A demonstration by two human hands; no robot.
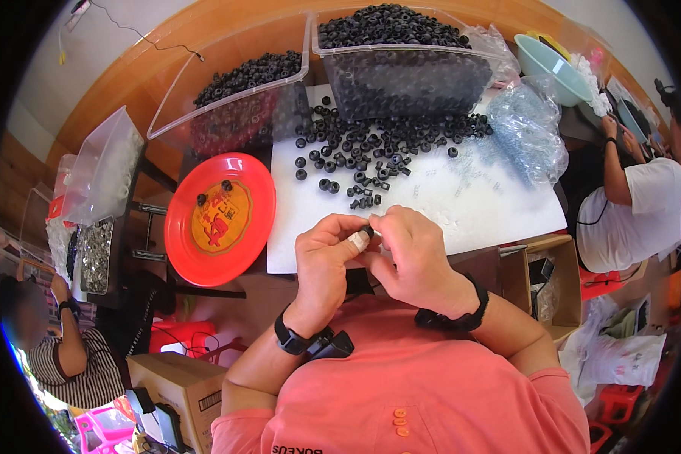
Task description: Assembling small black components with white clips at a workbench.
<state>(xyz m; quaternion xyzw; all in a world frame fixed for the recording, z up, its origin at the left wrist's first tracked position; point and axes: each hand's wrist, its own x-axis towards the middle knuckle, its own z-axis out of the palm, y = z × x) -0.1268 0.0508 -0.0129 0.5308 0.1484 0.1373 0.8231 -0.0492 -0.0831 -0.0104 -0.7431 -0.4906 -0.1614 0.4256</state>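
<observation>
My left hand (324,248) pinches a small black part (367,230) between thumb and fingertips, just above the near edge of a white foam sheet (469,219). White tape wraps the left thumb. My right hand (418,256) meets it there, its finger and thumb closed close to the part. Whatever the right fingertips grip is mostly hidden by them. Beyond both hands, many loose black round parts (363,147) with holes are scattered over the sheet. A few square-looking black pieces (365,201) lie closest to my fingers.
Two clear bins (310,57) of black parts stand at the back. Left is a red plate (175,246) with two black pieces. A clear plastic bag (533,140) of small pieces lies right, beside a light-blue basin (560,76). People sit left (91,367) and right (635,208).
</observation>
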